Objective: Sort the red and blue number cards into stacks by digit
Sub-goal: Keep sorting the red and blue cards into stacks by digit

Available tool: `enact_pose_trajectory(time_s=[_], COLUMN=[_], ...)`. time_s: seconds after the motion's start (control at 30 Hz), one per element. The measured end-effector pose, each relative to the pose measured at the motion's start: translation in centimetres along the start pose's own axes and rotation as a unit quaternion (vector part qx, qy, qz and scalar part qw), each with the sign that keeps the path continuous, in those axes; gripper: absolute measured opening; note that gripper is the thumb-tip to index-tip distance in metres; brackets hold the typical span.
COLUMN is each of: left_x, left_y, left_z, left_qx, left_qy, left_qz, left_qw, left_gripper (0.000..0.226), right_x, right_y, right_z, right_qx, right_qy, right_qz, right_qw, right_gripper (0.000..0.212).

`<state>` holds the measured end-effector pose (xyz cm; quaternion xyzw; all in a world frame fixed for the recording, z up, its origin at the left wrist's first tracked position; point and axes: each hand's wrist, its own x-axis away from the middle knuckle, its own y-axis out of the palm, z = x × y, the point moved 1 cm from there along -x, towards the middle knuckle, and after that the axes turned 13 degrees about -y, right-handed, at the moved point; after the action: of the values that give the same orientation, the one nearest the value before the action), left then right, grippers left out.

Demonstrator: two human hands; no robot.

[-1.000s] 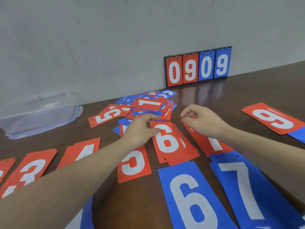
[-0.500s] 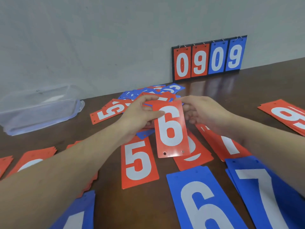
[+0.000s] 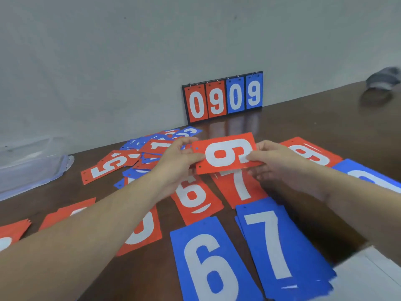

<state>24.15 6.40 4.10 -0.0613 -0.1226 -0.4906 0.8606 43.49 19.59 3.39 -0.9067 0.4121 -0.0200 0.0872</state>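
Observation:
A red card (image 3: 225, 153) with a white 6 or 9 lies sideways in the air above the table. My left hand (image 3: 178, 161) pinches its left end and my right hand (image 3: 271, 164) pinches its right end. Below it lie a red 6 stack (image 3: 195, 198) and a red 7 card (image 3: 240, 187). Nearer me are a blue 6 card (image 3: 208, 261) and a blue 7 stack (image 3: 280, 248). A loose pile of mixed red and blue cards (image 3: 152, 146) sits behind my left hand. A red 9 stack (image 3: 312, 155) lies to the right.
A scoreboard (image 3: 223, 98) reading 0909 leans on the wall at the back. A clear plastic box (image 3: 28, 164) stands at the left. More red cards (image 3: 13, 231) lie under my left forearm and at far left. A white box corner (image 3: 368, 276) shows at bottom right.
The red card went from the table into the air, was turned from upright to sideways, and my right hand has now taken its other end. The view shifted left.

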Motion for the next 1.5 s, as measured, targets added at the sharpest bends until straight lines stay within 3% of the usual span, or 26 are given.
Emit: enact_pose_trajectory(time_s=[0.1,0.17,0.3,0.4,0.53,0.7,0.9,1.17,1.5], left_x=[-0.4,-0.6,-1.6,-3.0,-4.5,-5.7,-6.0,-5.6,-4.6], left_y=[2.7,4.9,9.0,11.0,11.8,11.6,10.6,5.7,-7.1], left_z=[0.8,1.2,1.8,2.1,1.7,1.1,0.8,0.0,-1.5], left_qx=[-0.076,-0.105,-0.113,-0.133,-0.166,-0.226,-0.278,-0.288,-0.331], left_qy=[0.024,0.036,0.056,0.09,0.095,0.106,0.117,0.121,0.16], left_qz=[-0.007,-0.017,-0.021,0.031,0.044,0.062,0.083,0.096,0.149], left_qw=[0.997,0.994,0.992,0.987,0.981,0.966,0.95,0.945,0.918], left_gripper=[0.037,0.032,0.035,0.033,0.022,0.018,0.016,0.014,0.023], right_x=[0.9,1.3,1.8,1.0,-0.8,-2.7,-2.9,-3.0,-6.9], right_y=[-2.7,-4.5,-7.6,-10.3,-13.7,-15.8,-15.0,-9.8,3.7], right_z=[0.1,-0.3,0.2,1.0,2.0,4.1,5.4,4.4,1.9], right_qx=[0.048,0.07,0.125,0.147,0.196,0.353,0.558,0.436,0.333], right_qy=[-0.04,-0.059,-0.061,-0.054,-0.054,-0.038,-0.048,-0.154,-0.218], right_qz=[0.053,0.048,0.032,0.084,0.15,0.149,0.133,0.091,-0.018], right_qw=[0.997,0.995,0.99,0.984,0.968,0.923,0.818,0.882,0.917], right_gripper=[0.039,0.045,0.022,0.02,0.019,0.023,0.033,0.019,0.013])
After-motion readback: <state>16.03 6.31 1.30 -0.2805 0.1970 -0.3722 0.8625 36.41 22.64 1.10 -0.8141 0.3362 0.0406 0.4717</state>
